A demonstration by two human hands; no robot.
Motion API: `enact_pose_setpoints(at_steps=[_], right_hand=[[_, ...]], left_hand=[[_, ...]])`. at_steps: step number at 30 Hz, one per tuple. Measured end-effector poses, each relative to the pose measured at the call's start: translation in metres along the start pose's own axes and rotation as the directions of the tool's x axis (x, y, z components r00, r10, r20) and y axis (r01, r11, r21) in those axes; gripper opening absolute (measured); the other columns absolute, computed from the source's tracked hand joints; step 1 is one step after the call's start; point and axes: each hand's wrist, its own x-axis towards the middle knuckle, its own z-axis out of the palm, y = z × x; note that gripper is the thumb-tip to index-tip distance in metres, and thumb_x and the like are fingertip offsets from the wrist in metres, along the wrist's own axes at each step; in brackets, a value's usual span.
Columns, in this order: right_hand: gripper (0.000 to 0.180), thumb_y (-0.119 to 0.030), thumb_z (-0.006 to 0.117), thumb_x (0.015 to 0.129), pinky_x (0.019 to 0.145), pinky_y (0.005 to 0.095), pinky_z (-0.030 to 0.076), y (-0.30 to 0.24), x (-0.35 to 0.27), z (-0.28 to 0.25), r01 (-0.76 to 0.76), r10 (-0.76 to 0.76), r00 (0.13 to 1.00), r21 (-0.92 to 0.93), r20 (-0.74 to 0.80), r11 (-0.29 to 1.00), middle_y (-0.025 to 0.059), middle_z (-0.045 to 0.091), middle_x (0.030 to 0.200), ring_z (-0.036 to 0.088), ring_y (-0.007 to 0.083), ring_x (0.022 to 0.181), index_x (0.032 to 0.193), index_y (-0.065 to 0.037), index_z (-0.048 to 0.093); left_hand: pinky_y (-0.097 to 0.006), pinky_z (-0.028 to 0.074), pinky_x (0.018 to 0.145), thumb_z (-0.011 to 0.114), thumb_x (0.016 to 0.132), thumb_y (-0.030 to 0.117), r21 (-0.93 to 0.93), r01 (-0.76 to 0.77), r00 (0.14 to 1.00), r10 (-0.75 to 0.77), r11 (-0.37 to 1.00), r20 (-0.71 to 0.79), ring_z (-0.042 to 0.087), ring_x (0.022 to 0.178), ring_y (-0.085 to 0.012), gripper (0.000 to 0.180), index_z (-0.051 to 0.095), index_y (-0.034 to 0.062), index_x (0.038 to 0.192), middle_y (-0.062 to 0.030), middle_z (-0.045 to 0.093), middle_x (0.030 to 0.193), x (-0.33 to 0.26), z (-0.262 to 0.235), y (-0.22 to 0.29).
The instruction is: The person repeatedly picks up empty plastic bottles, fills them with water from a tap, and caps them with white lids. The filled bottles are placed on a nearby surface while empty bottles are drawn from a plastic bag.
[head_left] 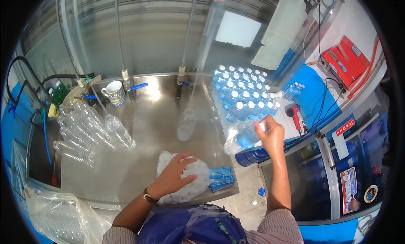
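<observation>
My right hand grips a clear plastic water bottle by its white-capped neck. The bottle tilts, its base pointing left over the right edge of the steel sink counter. Fingers spread, my left hand rests on or just over a clear bag of white bottle caps at the counter's near edge; whether it touches the caps I cannot tell. Beside the bag lies a stack of blue labels. Another clear bottle stands uncapped under a filling tube, mid-counter.
Capped bottles stand in rows on the white table at the right, near a red heat gun. Several clear bottles lie at the left. A patterned mug and blue-handled valves line the back. Glass-door fridge at lower right.
</observation>
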Motion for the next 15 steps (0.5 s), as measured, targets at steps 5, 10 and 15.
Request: enact_pose_setpoints(at_steps=[5,10,15], right_hand=[[0.033,-0.032,0.076,0.081,0.065,0.0480,0.052,0.120,0.033,0.001,-0.101,0.048,0.985,-0.330,-0.165,0.939,0.0225,0.067,0.076,0.067,0.0415,0.074,0.090,-0.003,0.062],[0.035,-0.030,0.076,0.081,0.072,0.0479,0.053,0.238,0.111,0.017,-0.280,0.208,0.958,-0.483,-0.196,0.830,0.0238,0.069,0.085,0.068,0.0400,0.080,0.093,0.001,0.063],[0.037,-0.029,0.077,0.080,0.077,0.0490,0.053,0.305,0.193,0.052,-0.259,0.209,0.965,-0.429,-0.160,0.865,0.0251,0.070,0.089,0.068,0.0422,0.086,0.096,0.001,0.064]], left_hand=[[-0.041,0.046,0.098,0.074,0.084,0.021,0.007,0.186,0.977,-0.184,0.983,-0.110,0.056,0.117,-0.0349,0.045,0.061,0.0062,0.124,-0.0185,0.057,0.127,-0.037,-0.027,-0.022],[-0.036,0.051,0.090,0.074,0.084,0.012,-0.068,0.410,0.894,-0.416,0.909,-0.168,0.062,0.108,-0.0244,0.040,0.063,0.0071,0.122,-0.0108,0.064,0.119,-0.045,-0.025,-0.018],[-0.034,0.052,0.085,0.074,0.085,0.018,-0.131,0.420,0.895,-0.433,0.898,-0.106,0.065,0.099,-0.0235,0.039,0.064,0.0075,0.121,-0.0113,0.066,0.111,-0.023,0.005,-0.016]])
